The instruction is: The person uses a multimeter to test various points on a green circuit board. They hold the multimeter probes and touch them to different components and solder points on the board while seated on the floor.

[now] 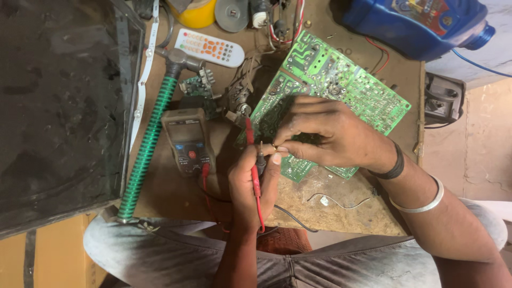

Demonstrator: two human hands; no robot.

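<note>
A green circuit board (341,85) lies solder side up on the wooden bench. My right hand (330,133) rests on its lower part, fingers pinched together on a small part near the board's edge. My left hand (250,181) comes up from below and grips a red test probe (250,154) together with a black probe (261,160), tips near the right hand's fingertips. The red lead runs to a brown multimeter (188,140) lying left of the hands.
A hammer with a green coiled handle (149,138) lies left of the meter beside a dark flat panel (58,101). A white remote (210,48), small green board (197,85), blue jug (421,24) and yellow tape roll (200,13) sit at the back.
</note>
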